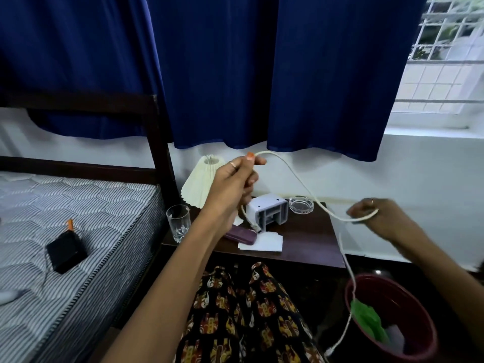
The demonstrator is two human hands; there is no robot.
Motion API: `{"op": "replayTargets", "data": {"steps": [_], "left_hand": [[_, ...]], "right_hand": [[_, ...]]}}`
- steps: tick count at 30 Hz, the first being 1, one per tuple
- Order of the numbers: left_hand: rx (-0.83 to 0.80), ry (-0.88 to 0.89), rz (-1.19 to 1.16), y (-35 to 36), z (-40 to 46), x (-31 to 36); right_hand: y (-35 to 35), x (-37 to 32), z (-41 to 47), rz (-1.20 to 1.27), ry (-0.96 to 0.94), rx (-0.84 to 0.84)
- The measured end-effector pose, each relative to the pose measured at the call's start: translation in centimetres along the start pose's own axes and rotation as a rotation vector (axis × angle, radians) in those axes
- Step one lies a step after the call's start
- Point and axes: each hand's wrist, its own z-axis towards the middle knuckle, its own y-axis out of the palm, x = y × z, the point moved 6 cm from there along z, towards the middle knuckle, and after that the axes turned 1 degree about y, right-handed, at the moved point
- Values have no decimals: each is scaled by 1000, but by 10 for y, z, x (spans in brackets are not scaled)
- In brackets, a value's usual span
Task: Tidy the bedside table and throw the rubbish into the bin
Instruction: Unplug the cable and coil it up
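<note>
A white cable point(301, 179) stretches between my hands above the dark wooden bedside table point(309, 239). My left hand point(235, 179) grips it near the USB end, which hangs down by the white box. My right hand point(377, 216) pinches a loop of it further along; the rest dangles down past the red bin point(419, 323) at the lower right, which holds green and white rubbish. On the table lie white paper scraps point(264, 242), a purple case point(241, 237), a drinking glass point(178, 222), a glass ashtray point(301, 204) and a white plastic box point(267, 212).
A cream pleated lampshade point(199, 182) stands at the back left of the table. The bed with a striped mattress point(78, 231) lies to the left, a black box point(66, 254) on it. Blue curtains point(262, 74) hang behind, with a window at the upper right.
</note>
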Motion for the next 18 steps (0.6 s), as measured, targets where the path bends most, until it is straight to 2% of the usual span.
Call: {"op": "replayTargets", "data": {"steps": [4, 5, 6, 7, 10, 12, 15, 18], "left_hand": [[-263, -102, -17, 24, -5, -10], [-301, -119, 20, 28, -6, -14], [-332, -138, 64, 33, -8, -19], [-356, -153, 104, 37, -9, -23], [-383, -188, 158, 47, -12, -34], [-373, -201, 155, 49, -12, -39], [-354, -203, 121, 47, -11, -41], [-318, -216, 64, 38, -12, -46]], "right_hand": [[48, 14, -27, -316, 145, -624], [54, 11, -36, -386, 150, -734], [58, 1, -41, -417, 105, -774], [59, -13, -41, -362, 35, -738], [58, -62, -40, 56, -181, -533], [57, -83, -39, 246, -323, -445], [55, -92, -32, 356, -388, -282], [53, -92, -24, 485, -357, -159]]}}
